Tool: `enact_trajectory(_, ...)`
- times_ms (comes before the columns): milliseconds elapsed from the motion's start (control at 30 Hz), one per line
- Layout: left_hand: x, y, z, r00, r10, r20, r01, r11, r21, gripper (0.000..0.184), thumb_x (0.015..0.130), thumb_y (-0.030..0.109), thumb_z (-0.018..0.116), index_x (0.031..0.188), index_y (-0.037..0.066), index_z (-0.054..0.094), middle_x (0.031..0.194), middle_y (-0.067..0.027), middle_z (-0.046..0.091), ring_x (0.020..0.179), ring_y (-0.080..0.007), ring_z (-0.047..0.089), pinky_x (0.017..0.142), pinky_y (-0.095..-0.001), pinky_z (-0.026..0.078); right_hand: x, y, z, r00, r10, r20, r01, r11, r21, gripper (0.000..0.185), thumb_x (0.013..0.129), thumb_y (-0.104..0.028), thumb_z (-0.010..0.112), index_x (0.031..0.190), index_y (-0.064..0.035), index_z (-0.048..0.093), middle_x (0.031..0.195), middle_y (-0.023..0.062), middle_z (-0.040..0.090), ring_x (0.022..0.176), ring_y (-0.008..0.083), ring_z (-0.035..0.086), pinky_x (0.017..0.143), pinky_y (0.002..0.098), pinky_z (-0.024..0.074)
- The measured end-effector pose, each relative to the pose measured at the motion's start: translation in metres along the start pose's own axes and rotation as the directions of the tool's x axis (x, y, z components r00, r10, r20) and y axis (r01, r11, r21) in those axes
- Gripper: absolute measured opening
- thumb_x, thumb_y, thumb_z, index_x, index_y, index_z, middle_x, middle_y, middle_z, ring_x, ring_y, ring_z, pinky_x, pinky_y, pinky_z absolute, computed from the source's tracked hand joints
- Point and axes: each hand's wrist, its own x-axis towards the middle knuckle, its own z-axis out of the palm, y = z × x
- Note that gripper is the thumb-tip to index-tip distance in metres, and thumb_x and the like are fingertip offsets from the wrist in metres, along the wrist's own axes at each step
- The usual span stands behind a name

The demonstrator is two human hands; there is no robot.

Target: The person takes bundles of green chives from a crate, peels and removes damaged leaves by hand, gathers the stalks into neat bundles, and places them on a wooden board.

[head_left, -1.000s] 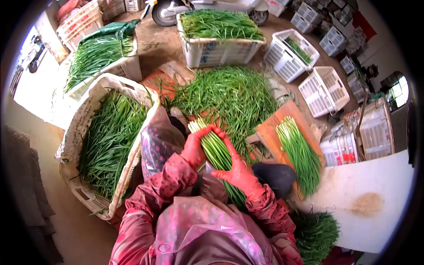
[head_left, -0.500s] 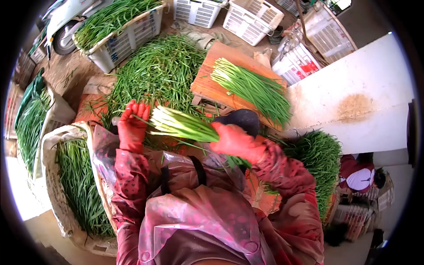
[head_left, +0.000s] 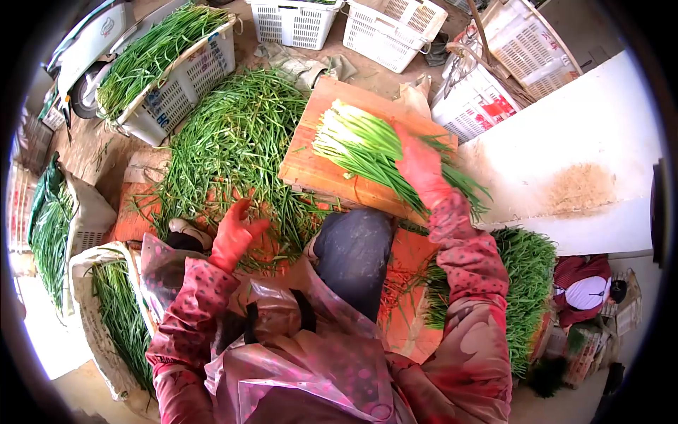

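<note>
My right hand (head_left: 421, 166), in a red rubber glove, is closed over a bunch of garlic chives (head_left: 360, 131), resting it on the chives on the wooden board (head_left: 304, 157). Pale stem ends point left and green leaves trail to the lower right. The hand is slightly blurred, and its fingertips are partly hidden. My left hand (head_left: 236, 233), gloved in red too, is empty with fingers apart, above the near edge of a heap of loose green leaves (head_left: 233, 134).
A big pile of chives (head_left: 522, 283) stands to my right. Leaf-filled crates (head_left: 187, 88) and a lined basket (head_left: 106, 311) are on the left. White crates (head_left: 293, 25) line the back. A white panel (head_left: 565, 155) stands right, with another person (head_left: 583, 290) beyond it.
My right hand has carried the chive bunch from in front of me up and right onto the board. My left hand has moved down and slightly right, away from the stem ends.
</note>
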Motion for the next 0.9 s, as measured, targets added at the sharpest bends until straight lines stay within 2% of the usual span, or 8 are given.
enact_trajectory(67,0.012,0.015,0.009,0.892,0.436,0.122,-0.416,0.684,0.600,0.080,0.071,0.025,0.081,0.135,-0.005,0.043,0.129,-0.0242,0.053,0.120,-0.0401,0.051,0.100,-0.0401,0.044,0.014,0.000,0.033,0.999,-0.035,-0.016,0.034,0.998,-0.054,0.069,0.071,-0.016,0.071,0.136,-0.0137,0.047,0.097,0.0147,0.065,0.088,0.0343,0.065,0.075,0.0426,0.0520)
enact_trajectory(200,0.049,0.091,0.059,0.761,0.540,0.359,-0.580,0.320,0.749,0.100,0.064,0.035,0.085,0.140,-0.004,0.034,0.138,-0.0239,0.045,0.130,-0.0386,0.041,0.108,-0.0420,0.036,0.030,0.016,0.096,0.974,-0.184,-0.133,0.147,0.958,-0.246,0.067,0.070,-0.015,0.067,0.134,-0.0084,0.051,0.076,0.0079,0.059,0.065,0.0261,0.061,0.057,0.0406,0.0487)
enact_trajectory(333,0.099,0.128,0.127,0.675,0.403,0.618,-0.654,-0.061,0.754,0.116,0.065,0.060,0.074,0.148,-0.001,0.021,0.150,-0.0208,0.031,0.140,-0.0360,0.027,0.115,-0.0468,0.022,0.026,0.013,0.099,0.966,-0.200,-0.162,0.167,0.966,-0.198,0.062,0.073,-0.014,0.061,0.134,-0.0058,0.051,0.075,0.0072,0.057,0.067,0.0252,0.060,0.059,0.0407,0.0470)
enact_trajectory(433,0.142,0.123,0.178,0.618,0.235,0.750,-0.656,-0.370,0.657,0.123,0.065,0.071,0.066,0.151,0.001,0.012,0.153,-0.0204,0.025,0.142,-0.0385,0.022,0.114,-0.0547,0.017,0.027,0.017,0.105,0.984,-0.169,-0.055,0.157,0.972,-0.174,0.089,0.060,-0.024,0.079,0.139,-0.0032,0.042,0.083,0.0093,0.058,0.075,0.0271,0.061,0.064,0.0399,0.0484)
enact_trajectory(600,0.170,0.094,0.216,0.617,0.064,0.784,-0.712,-0.378,0.591,0.124,0.064,0.066,0.071,0.151,0.002,0.010,0.152,-0.0216,0.027,0.141,-0.0414,0.024,0.113,-0.0556,0.019,0.017,0.023,0.100,0.977,-0.191,-0.100,0.181,0.979,-0.094,0.085,0.063,-0.028,0.080,0.136,-0.0034,0.045,0.088,0.0126,0.061,0.082,0.0293,0.063,0.074,0.0420,0.0493)
enact_trajectory(733,0.179,0.081,0.217,0.608,0.130,0.783,-0.717,-0.335,0.612,0.121,0.064,0.061,0.074,0.150,0.003,0.014,0.148,-0.0224,0.033,0.136,-0.0418,0.031,0.112,-0.0550,0.022,0.035,0.022,0.065,0.995,-0.058,0.081,0.043,0.983,0.177,0.047,0.078,-0.030,0.072,0.119,-0.0103,0.060,0.089,0.0124,0.067,0.080,0.0284,0.066,0.068,0.0424,0.0505)
enact_trajectory(833,0.186,0.069,0.218,0.586,0.193,0.787,-0.717,-0.328,0.615,0.114,0.066,0.057,0.074,0.149,0.002,0.018,0.146,-0.0217,0.036,0.134,-0.0411,0.034,0.112,-0.0545,0.023,0.073,0.025,0.078,0.936,0.129,-0.326,0.010,0.920,0.392,0.026,0.085,-0.029,0.064,0.101,-0.0090,0.067,0.084,0.0150,0.068,0.080,0.0337,0.065,0.070,0.0460,0.0506)
enact_trajectory(900,0.190,0.068,0.217,0.577,0.240,0.781,-0.713,-0.318,0.625,0.112,0.067,0.056,0.073,0.149,0.002,0.019,0.146,-0.0216,0.036,0.134,-0.0408,0.034,0.111,-0.0542,0.023,0.094,0.026,0.117,0.941,0.101,-0.323,0.016,0.940,0.340,0.026,0.085,-0.029,0.064,0.100,-0.0087,0.067,0.083,0.0152,0.068,0.080,0.0351,0.065,0.071,0.0464,0.0505)
